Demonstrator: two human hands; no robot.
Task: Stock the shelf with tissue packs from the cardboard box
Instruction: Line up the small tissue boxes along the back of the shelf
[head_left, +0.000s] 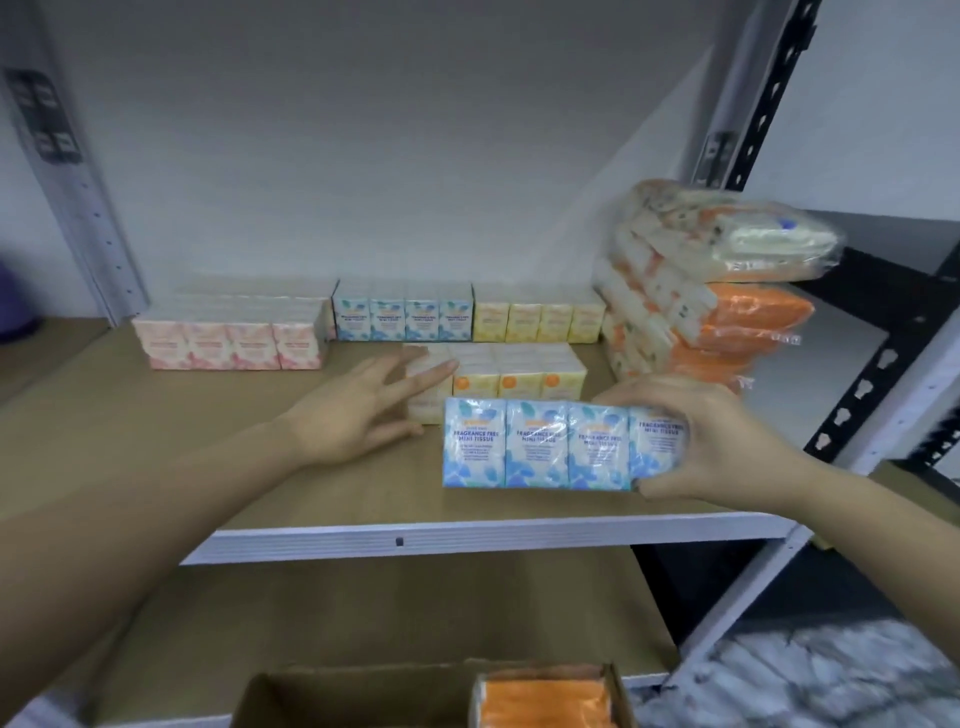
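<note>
While the right hand (711, 441) grips a blue four-pack of tissues (540, 444) at its right end above the shelf (415, 535), the left hand (358, 405), fingers spread, touches the yellow pack (498, 376) just behind. Behind that pack stand three packs: pink (228, 338), blue (402, 314), yellow (537, 317). Below the shelf sits the cardboard box (363, 696).

Both forearms bare, reaching fwd from the bottom corners. L hand (358, 410) stretched out, palm down, fingers straight & spread, thumb low, fingertips touching a pale pack (428, 397). R hand (711, 441) w/ fingers curled over the top & thumb under, gripping the right end of a blue pack (535, 441), wrist bent inward.
</note>
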